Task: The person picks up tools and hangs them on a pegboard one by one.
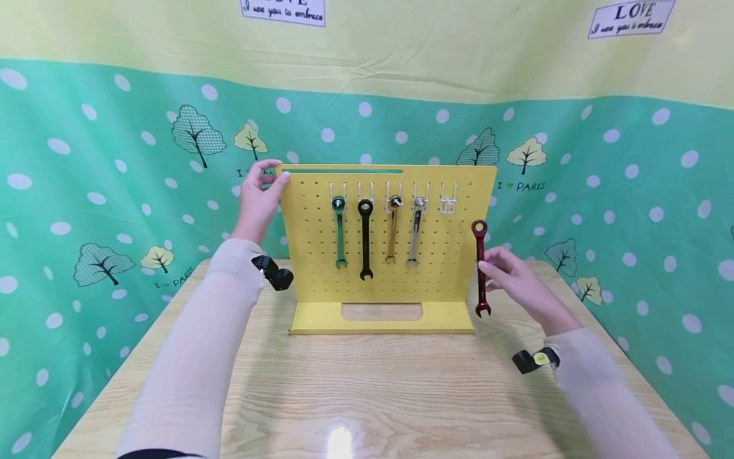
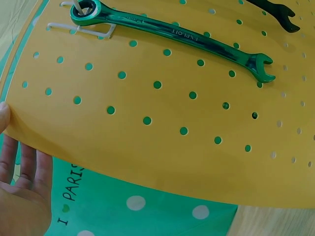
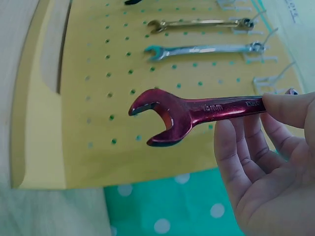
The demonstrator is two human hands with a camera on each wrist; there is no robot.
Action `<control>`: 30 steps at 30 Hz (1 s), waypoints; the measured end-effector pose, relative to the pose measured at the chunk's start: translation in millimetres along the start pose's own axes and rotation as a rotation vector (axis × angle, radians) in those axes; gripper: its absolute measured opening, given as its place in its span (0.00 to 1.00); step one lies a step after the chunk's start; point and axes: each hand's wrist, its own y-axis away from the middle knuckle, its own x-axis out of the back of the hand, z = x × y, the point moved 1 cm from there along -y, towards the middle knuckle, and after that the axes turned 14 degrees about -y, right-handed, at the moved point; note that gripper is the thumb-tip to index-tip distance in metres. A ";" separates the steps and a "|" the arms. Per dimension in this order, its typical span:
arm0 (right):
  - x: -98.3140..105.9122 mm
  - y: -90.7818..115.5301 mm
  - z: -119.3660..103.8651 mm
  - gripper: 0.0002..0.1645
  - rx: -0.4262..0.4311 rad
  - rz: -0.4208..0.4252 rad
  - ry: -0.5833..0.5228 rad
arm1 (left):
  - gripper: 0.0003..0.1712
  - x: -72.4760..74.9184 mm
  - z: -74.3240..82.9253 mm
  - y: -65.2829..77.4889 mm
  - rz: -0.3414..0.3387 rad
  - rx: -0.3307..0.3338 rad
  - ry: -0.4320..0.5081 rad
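A yellow pegboard (image 1: 436, 274) stands upright on its base. My left hand (image 1: 258, 201) pinches its upper left corner, thumb in front and fingers behind, as the left wrist view also shows. To the right of the board, my right hand (image 1: 510, 274) holds a red combination wrench (image 1: 480, 245) by its shank, ring end up and open end down. In the right wrist view, the red wrench (image 3: 221, 109) lies between thumb and fingers. A green wrench (image 1: 340, 236), a black wrench (image 1: 366, 242), a gold wrench (image 1: 392, 233) and a silver wrench (image 1: 415, 236) hang from hooks.
Right of the silver wrench, a bare white wire hook (image 1: 448, 204) sticks out from the board. The board's base (image 1: 321, 317) rests on a wooden table (image 1: 367, 389). Behind and at both sides hangs a green and yellow patterned cloth (image 1: 143, 210).
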 end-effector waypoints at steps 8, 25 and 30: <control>-14.7 -12.3 -19.9 0.23 0.054 -0.018 -0.036 | 0.20 -0.2 0.7 0.9 -0.002 -0.004 0.006; -32.1 -33.0 -32.3 0.24 0.060 -0.026 -0.066 | 0.20 0.3 -0.3 -2.3 -0.009 0.009 0.009; -33.1 -39.3 -27.5 0.24 0.042 -0.020 -0.076 | 0.20 0.1 -0.4 -1.5 -0.006 0.002 0.011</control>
